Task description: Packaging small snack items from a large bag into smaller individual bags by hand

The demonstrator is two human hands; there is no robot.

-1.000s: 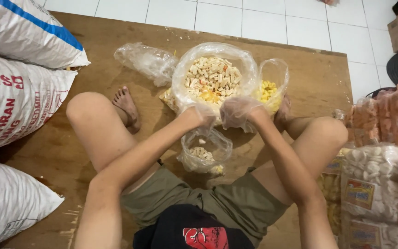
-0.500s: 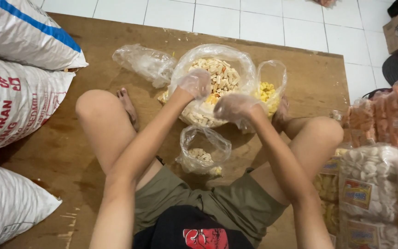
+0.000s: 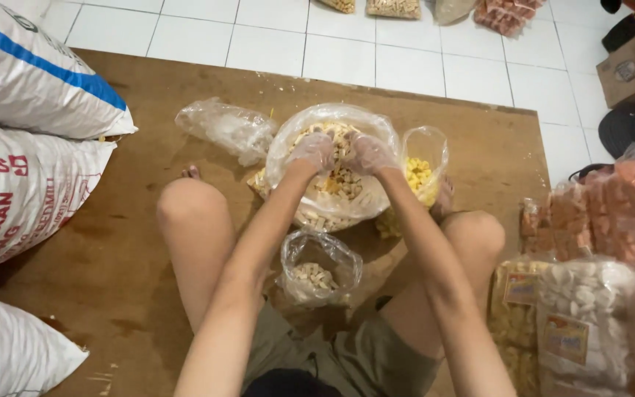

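Both our gloved hands, left and right, have moved into the large clear plastic bag of beige snack sticks, fingers curled scooping; the small clear bag sits open just below it, between our knees, ready for filling.

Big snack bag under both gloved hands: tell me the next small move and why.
Probably close both hands on a scoop of sticks: they sit inside the big bag, and the small bag stands open, barely filled, between the knees.
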